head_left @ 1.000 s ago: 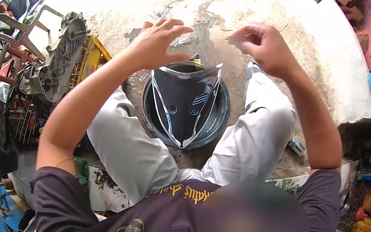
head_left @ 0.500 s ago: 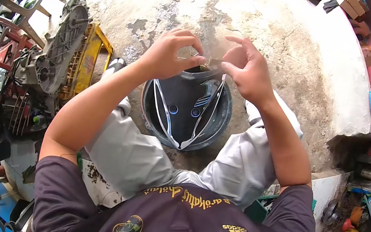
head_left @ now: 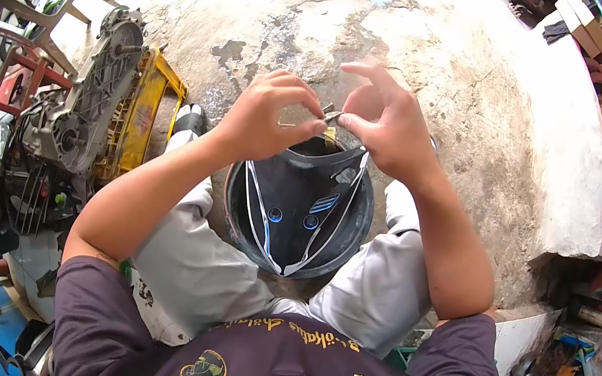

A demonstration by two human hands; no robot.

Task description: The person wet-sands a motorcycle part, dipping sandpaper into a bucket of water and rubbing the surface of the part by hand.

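A stained concrete floor [head_left: 486, 100] spreads out ahead of the seated person, whose pale trousers [head_left: 201, 275] straddle a round dark tub [head_left: 358, 240]. A black panel [head_left: 296, 195] rests in it, its length pointing back at the person, narrow tip nearest. Both hands meet around the panel's broad far end: the left hand [head_left: 258, 118] pinches a small dark piece [head_left: 331, 115] at its fingertips, while the right hand [head_left: 394, 132] brings its thumb against it, forefinger raised; whether it grips, I cannot tell. The piece sits between them, neither hand nearer, its long axis too small to read.
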